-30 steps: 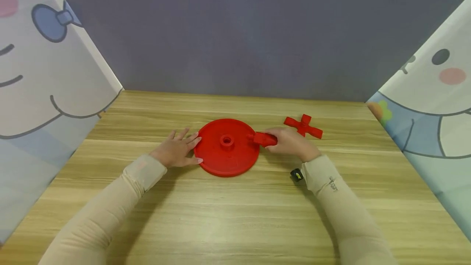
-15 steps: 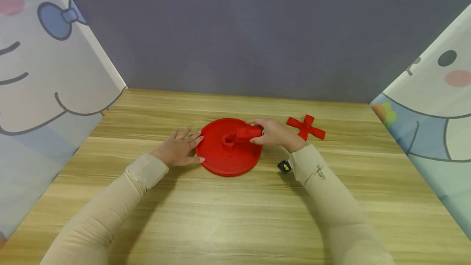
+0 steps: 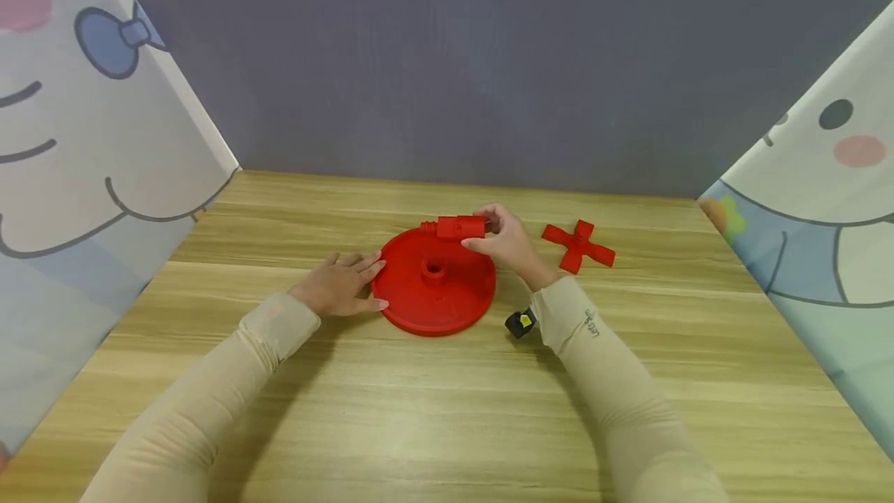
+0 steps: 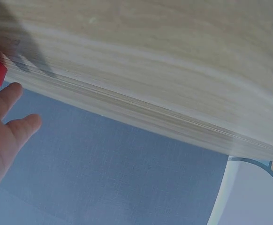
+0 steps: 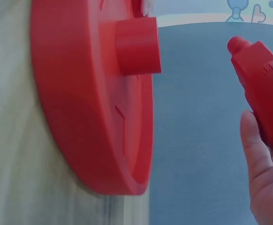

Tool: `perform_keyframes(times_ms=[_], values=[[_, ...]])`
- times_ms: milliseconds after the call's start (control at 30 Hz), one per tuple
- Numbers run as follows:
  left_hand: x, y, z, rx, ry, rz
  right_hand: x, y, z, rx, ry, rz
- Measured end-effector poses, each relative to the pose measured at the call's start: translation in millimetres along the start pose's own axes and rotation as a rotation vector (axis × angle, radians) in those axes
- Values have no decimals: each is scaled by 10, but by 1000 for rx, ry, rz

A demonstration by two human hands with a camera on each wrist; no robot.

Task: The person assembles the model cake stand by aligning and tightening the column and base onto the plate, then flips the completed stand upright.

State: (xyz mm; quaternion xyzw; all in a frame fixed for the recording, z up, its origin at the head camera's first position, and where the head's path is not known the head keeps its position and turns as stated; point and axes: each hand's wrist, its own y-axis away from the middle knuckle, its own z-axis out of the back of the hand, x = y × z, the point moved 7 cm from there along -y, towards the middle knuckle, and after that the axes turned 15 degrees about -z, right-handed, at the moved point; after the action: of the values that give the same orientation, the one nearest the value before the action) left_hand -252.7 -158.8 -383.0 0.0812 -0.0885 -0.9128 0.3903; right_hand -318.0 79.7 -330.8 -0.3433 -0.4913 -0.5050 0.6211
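A round red plastic base (image 3: 433, 313) with a raised rim lies on the wooden table, and a hollow tube (image 5: 139, 47) rises from its middle. Fingers spread, my left hand (image 3: 338, 286) rests at the base's left rim; in the left wrist view only a corner of red shows by the fingers. Between thumb and fingers, my right hand (image 3: 508, 243) pinches a red post-like piece (image 3: 457, 227) lying sideways above the base's far edge. Its narrow round tip points left, away from the hand. The right wrist view shows this piece (image 5: 261, 89) apart from the tube.
A red four-armed cross piece (image 3: 578, 244) lies on the table right of the base. A small black box (image 3: 520, 323) with a yellow mark sits at the right cuff. A grey panel (image 3: 447, 68) stands behind the table, with cartoon-printed panels on both sides.
My right hand has carried the red post-like piece from the base's right edge leftward over it, then up to the far edge. My left hand stays at the rim.
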Motion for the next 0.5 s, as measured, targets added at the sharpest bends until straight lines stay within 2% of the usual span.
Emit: perform_keyframes(times_ms=[200,333,500], values=[[1,11,4,-12,16,4,-8,-4,21,-73,-175,6],[5,8,-3,-9,12,4,8,4,-1,-132,-184,28],[1,7,-6,2,6,5,55,-8,-135,-83,-144,47]])
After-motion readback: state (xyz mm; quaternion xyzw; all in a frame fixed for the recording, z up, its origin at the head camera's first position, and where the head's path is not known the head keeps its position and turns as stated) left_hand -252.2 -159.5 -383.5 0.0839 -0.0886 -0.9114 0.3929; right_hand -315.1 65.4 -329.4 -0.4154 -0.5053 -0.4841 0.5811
